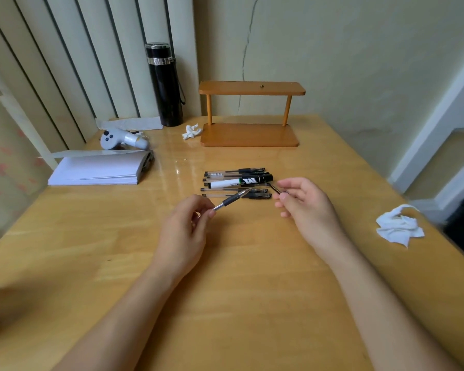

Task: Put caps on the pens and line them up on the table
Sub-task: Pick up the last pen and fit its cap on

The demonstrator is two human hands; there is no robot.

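Several capped pens point(236, 183) lie side by side in a row on the wooden table point(239, 263), among them a thick white and black marker point(241, 181). My left hand point(184, 231) pinches an uncapped pen point(232, 200) by its barrel, the tip pointing up and to the right over the row. My right hand point(304, 203) holds a black pen cap point(276, 189) between its fingertips, just right of the row. A small gap separates the cap from the pen tip.
A wooden two-tier stand point(249, 135) sits behind the pens. At the back left are a black flask point(165, 85), a white controller point(123, 139) and a stack of white paper point(99, 170). Crumpled tissues lie near the stand point(191, 131) and at the right table edge point(398, 227).
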